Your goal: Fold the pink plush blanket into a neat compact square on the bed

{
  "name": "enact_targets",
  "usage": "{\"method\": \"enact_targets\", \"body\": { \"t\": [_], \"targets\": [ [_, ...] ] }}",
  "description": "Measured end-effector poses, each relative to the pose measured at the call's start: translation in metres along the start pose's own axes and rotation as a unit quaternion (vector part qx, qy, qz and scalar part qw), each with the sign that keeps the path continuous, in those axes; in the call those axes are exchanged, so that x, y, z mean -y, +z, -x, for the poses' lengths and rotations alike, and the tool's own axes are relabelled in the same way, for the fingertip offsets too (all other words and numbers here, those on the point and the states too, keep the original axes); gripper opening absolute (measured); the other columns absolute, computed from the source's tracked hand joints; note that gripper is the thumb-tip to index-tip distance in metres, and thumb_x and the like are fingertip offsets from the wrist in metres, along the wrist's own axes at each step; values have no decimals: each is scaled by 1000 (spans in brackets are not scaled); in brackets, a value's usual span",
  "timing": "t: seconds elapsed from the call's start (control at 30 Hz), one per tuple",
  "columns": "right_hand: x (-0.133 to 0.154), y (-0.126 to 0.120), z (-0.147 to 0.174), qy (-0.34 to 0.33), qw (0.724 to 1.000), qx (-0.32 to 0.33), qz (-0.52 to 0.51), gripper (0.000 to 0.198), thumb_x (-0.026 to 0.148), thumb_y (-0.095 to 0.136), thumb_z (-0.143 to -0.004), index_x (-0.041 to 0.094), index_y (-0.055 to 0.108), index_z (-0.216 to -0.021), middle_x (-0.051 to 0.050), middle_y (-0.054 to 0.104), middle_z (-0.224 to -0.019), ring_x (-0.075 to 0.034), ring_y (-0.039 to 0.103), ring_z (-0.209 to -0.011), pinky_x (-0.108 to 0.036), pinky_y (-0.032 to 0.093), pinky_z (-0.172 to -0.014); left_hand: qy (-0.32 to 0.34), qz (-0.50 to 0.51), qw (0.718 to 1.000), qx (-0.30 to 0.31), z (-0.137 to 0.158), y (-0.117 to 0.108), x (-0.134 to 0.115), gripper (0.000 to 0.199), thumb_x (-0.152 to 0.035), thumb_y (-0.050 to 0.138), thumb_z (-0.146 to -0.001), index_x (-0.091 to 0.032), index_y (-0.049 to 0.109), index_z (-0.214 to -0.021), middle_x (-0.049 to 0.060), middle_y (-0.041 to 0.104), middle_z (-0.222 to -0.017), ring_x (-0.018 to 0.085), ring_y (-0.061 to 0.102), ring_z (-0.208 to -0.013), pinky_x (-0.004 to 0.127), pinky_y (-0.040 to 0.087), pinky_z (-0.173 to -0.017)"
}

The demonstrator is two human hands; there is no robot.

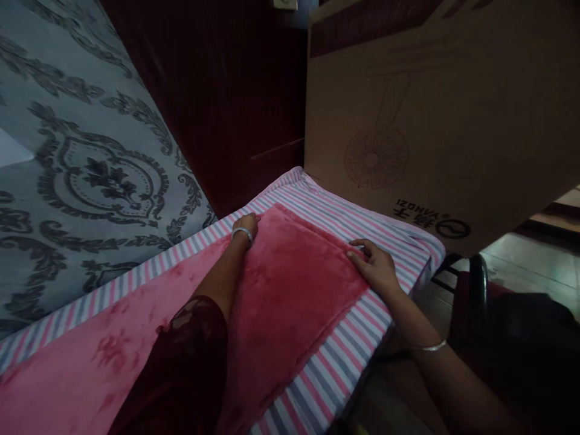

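A pink plush blanket (294, 278) with darker floral marks lies folded on a striped sheet (338, 380). My left hand (247, 228) is closed at the far left of the folded part, gripping the blanket's edge. At the far right corner, my right hand (375, 266) has its thumb and fingers closed around the blanket's edge. The lighter part of the blanket stretches towards the near left, partly hidden behind my left forearm. Each wrist wears a silver-coloured bangle.
A large cardboard box (385, 103) stands just beyond the sheet's far end. Patterned wallpaper (99, 175) runs along the left, beside a dark red wooden panel (217, 90). To the right, a chair (478, 284) with a dark item on it stands on the tiled floor.
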State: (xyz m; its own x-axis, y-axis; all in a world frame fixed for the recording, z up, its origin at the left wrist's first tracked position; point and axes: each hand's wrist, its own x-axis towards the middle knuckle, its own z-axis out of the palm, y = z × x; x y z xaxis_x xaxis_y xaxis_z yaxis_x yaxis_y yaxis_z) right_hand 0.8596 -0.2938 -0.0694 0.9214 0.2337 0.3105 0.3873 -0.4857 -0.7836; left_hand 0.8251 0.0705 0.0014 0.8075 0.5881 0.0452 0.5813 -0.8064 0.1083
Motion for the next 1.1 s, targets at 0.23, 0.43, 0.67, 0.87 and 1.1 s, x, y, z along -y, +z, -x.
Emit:
{"method": "enact_targets", "body": {
  "t": [0.23,0.43,0.67,0.87,1.1],
  "targets": [
    [7,-9,0,-29,997,-42,-56,46,53,36,-92,23,70,-86,-5,72,-82,-22,63,-77,-32,44,-72,49,-21,998,22,-21,-5,-33,59,-52,29,-102,-13,71,-117,20,69,-124,30,64,-118,35,49,-93],
    [8,-10,-2,-6,999,-22,-29,40,54,40,-89,23,62,-77,-2,63,-67,-20,57,-66,-31,39,-64,49,-20,999,-12,-28,-1,-58,39,-38,40,-100,-17,67,-119,17,68,-127,30,62,-121,35,47,-94],
    [7,-12,-3,11,994,31,-106,32,54,57,-82,23,65,-80,1,58,-63,-15,50,-60,-27,36,-58,20,12,1000,-21,-35,4,-53,35,-36,38,-101,-21,67,-114,14,69,-126,28,61,-121,35,46,-93],
    [9,-16,-2,5,977,75,-201,33,53,63,-80,21,72,-84,-2,67,-75,-18,59,-71,-28,44,-65,26,22,999,-18,-33,4,-53,50,-53,31,-100,-19,67,-110,17,70,-120,32,62,-116,38,47,-92],
    [10,-15,1,-18,984,106,-144,39,54,61,-81,21,59,-61,3,48,-58,-13,46,-60,-26,34,-58,22,24,998,-53,-31,5,-55,39,-41,37,-101,-20,67,-115,15,71,-121,32,62,-117,39,46,-92]
  ]
}}
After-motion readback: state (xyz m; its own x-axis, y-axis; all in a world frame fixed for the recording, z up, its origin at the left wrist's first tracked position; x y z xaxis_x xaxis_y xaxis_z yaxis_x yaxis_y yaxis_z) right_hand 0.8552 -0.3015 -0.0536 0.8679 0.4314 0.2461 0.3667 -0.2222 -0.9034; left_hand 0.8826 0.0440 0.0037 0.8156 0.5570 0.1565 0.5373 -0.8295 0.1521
